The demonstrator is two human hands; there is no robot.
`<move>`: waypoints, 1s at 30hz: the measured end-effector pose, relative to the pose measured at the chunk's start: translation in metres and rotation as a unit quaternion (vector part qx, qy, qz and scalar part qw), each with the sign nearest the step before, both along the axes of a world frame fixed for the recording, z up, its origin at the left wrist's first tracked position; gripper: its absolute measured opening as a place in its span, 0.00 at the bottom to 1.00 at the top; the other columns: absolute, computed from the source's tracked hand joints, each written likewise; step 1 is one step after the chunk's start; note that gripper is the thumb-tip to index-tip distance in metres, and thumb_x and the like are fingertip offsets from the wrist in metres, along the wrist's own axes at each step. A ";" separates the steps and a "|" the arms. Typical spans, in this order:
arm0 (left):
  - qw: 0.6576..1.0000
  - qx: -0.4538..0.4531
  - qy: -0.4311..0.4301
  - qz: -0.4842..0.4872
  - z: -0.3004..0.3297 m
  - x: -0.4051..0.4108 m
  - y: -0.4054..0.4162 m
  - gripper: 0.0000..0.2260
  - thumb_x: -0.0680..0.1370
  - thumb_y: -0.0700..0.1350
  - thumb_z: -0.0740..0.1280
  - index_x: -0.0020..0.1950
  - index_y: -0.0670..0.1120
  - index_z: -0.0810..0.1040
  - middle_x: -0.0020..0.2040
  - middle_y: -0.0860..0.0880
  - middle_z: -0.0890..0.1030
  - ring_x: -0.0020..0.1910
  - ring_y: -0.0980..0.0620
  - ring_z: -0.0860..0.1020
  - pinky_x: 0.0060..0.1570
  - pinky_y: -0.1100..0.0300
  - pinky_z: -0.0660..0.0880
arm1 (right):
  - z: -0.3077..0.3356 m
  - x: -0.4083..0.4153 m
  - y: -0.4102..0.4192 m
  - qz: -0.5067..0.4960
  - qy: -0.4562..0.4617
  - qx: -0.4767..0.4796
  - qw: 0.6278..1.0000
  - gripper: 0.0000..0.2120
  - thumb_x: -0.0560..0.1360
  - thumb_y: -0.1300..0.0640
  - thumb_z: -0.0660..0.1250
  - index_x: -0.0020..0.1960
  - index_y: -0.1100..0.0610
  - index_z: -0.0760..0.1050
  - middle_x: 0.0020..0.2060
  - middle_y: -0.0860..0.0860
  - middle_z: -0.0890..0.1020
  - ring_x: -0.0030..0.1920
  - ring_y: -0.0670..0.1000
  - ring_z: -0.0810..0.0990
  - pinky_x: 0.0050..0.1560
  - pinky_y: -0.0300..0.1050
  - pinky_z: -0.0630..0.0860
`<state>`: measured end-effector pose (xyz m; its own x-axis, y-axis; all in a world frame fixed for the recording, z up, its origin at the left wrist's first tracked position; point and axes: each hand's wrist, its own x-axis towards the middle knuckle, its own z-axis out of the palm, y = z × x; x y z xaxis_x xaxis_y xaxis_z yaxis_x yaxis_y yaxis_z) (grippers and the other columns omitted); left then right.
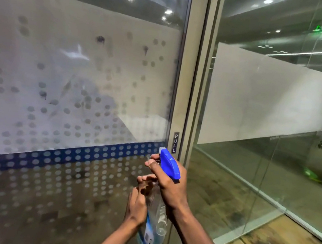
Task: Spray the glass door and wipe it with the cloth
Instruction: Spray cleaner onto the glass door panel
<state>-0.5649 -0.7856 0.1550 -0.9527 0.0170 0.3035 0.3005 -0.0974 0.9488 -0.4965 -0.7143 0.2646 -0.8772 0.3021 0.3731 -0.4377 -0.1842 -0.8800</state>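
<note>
Office: frosted glass partitions (pixel 266 101), PULL sign (pixel 175 142).

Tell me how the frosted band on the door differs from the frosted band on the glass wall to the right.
The door's frosted band is patterned with round dots; the wall's frosted band is plain white. The door's band has a blue dotted strip along its lower edge, while the wall's band has no coloured border. The door's band shows dark wet-looking spots and streaks; the wall's band looks even. Both run across clear glass at about the same height.
</note>
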 end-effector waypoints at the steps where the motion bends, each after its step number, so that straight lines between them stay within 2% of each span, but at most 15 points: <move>1: 0.999 0.025 -0.019 -0.009 -0.005 0.006 0.010 0.27 0.83 0.64 0.52 0.42 0.58 0.88 0.35 0.58 0.86 0.40 0.63 0.82 0.49 0.53 0.77 | -0.003 0.009 0.010 0.003 -0.003 0.015 1.000 0.14 0.71 0.59 0.77 0.55 0.63 0.82 0.43 0.56 0.86 0.40 0.58 0.86 0.40 0.49 0.86; 3: 0.998 0.047 -0.034 -0.023 -0.010 0.021 0.029 0.40 0.78 0.73 0.50 0.36 0.41 0.83 0.29 0.45 0.79 0.38 0.50 0.77 0.46 0.45 0.75 | -0.010 0.026 0.033 -0.007 -0.005 0.057 0.998 0.19 0.70 0.54 0.78 0.59 0.58 0.82 0.48 0.53 0.88 0.47 0.55 0.88 0.46 0.42 0.83; 5: 0.997 0.052 -0.030 -0.047 -0.010 0.038 0.046 0.47 0.74 0.78 0.47 0.37 0.35 0.81 0.32 0.38 0.80 0.38 0.47 0.76 0.44 0.49 0.72 | -0.017 0.045 0.057 -0.024 -0.004 0.105 0.994 0.21 0.69 0.51 0.79 0.61 0.54 0.82 0.50 0.52 0.88 0.52 0.50 0.88 0.52 0.42 0.82; 6: 0.996 0.055 -0.026 -0.058 -0.009 0.049 0.056 0.46 0.75 0.76 0.46 0.38 0.35 0.82 0.33 0.37 0.82 0.37 0.47 0.77 0.43 0.52 0.72 | -0.020 0.056 0.070 -0.036 -0.002 0.136 0.990 0.21 0.68 0.50 0.79 0.59 0.54 0.82 0.48 0.52 0.88 0.49 0.48 0.87 0.52 0.44 0.82; 8: 0.997 0.062 -0.019 -0.052 -0.003 0.069 0.073 0.39 0.78 0.69 0.45 0.32 0.44 0.84 0.29 0.46 0.81 0.32 0.53 0.76 0.37 0.56 0.70 | -0.030 0.080 0.094 -0.071 0.000 0.202 0.977 0.20 0.67 0.46 0.78 0.53 0.56 0.83 0.42 0.52 0.87 0.43 0.48 0.84 0.49 0.49 0.82; 10: 0.996 0.069 -0.022 -0.044 0.001 0.087 0.090 0.36 0.79 0.65 0.45 0.28 0.48 0.81 0.26 0.52 0.77 0.29 0.54 0.72 0.34 0.57 0.67 | -0.039 0.104 0.116 -0.101 -0.007 0.245 0.964 0.18 0.67 0.45 0.78 0.51 0.56 0.84 0.42 0.51 0.88 0.43 0.52 0.86 0.51 0.55 0.84; 14: 0.998 0.039 -0.020 -0.049 -0.006 0.121 0.124 0.36 0.79 0.67 0.45 0.34 0.49 0.85 0.31 0.52 0.86 0.32 0.57 0.82 0.36 0.64 0.76 | -0.057 0.152 0.156 -0.143 -0.033 0.289 0.946 0.13 0.70 0.48 0.79 0.50 0.54 0.85 0.43 0.48 0.89 0.46 0.48 0.87 0.53 0.52 0.84; 17: 0.996 0.023 -0.024 -0.078 -0.014 0.147 0.153 0.36 0.78 0.69 0.45 0.36 0.51 0.87 0.35 0.51 0.88 0.35 0.59 0.84 0.37 0.68 0.78 | -0.068 0.183 0.182 -0.170 -0.046 0.273 0.946 0.10 0.72 0.53 0.80 0.51 0.53 0.86 0.44 0.47 0.89 0.46 0.47 0.88 0.52 0.48 0.84; 18: 0.996 0.018 -0.030 -0.087 -0.016 0.157 0.164 0.37 0.77 0.72 0.46 0.37 0.51 0.87 0.35 0.51 0.88 0.36 0.57 0.85 0.39 0.66 0.79 | -0.072 0.194 0.190 -0.175 -0.051 0.268 0.946 0.09 0.72 0.53 0.80 0.51 0.53 0.86 0.44 0.46 0.89 0.46 0.47 0.88 0.51 0.46 0.84; 21: 0.993 -0.006 -0.052 -0.109 -0.026 0.183 0.190 0.38 0.73 0.76 0.46 0.40 0.53 0.88 0.39 0.48 0.89 0.44 0.46 0.86 0.50 0.51 0.81 | -0.083 0.222 0.216 -0.187 -0.060 0.263 0.945 0.07 0.73 0.54 0.79 0.50 0.51 0.86 0.43 0.43 0.89 0.45 0.44 0.88 0.48 0.37 0.82; 23: 0.990 -0.030 -0.054 -0.127 -0.034 0.202 0.206 0.38 0.73 0.76 0.45 0.42 0.56 0.88 0.41 0.48 0.89 0.47 0.43 0.87 0.53 0.49 0.80 | -0.090 0.241 0.232 -0.194 -0.072 0.253 0.945 0.06 0.73 0.54 0.79 0.50 0.50 0.86 0.44 0.43 0.89 0.45 0.43 0.87 0.47 0.33 0.80; 25: 0.987 -0.051 -0.063 -0.141 -0.040 0.220 0.221 0.38 0.74 0.76 0.44 0.43 0.56 0.88 0.41 0.49 0.89 0.46 0.47 0.87 0.50 0.52 0.80 | -0.096 0.256 0.247 -0.201 -0.086 0.244 0.945 0.07 0.74 0.54 0.78 0.51 0.51 0.86 0.44 0.43 0.89 0.46 0.44 0.88 0.48 0.35 0.81; 28: 0.979 -0.072 -0.076 -0.175 -0.051 0.245 0.247 0.36 0.80 0.71 0.44 0.41 0.55 0.86 0.35 0.56 0.86 0.37 0.59 0.83 0.42 0.59 0.75 | -0.108 0.282 0.270 -0.218 -0.114 0.215 0.945 0.05 0.74 0.56 0.78 0.50 0.51 0.87 0.45 0.46 0.90 0.48 0.49 0.88 0.51 0.43 0.84; 30: 0.973 -0.083 -0.080 -0.201 -0.058 0.260 0.264 0.34 0.81 0.68 0.44 0.40 0.54 0.85 0.33 0.57 0.85 0.34 0.61 0.80 0.40 0.62 0.72 | -0.117 0.298 0.286 -0.233 -0.128 0.203 0.942 0.05 0.74 0.56 0.78 0.50 0.51 0.87 0.45 0.45 0.90 0.48 0.48 0.89 0.51 0.43 0.84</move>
<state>-0.3049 -0.5212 0.0974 -0.8935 0.4346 0.1130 0.1170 -0.0177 0.9930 -0.1986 -0.4287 0.1480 -0.7610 0.5556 0.3350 -0.1516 0.3497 -0.9245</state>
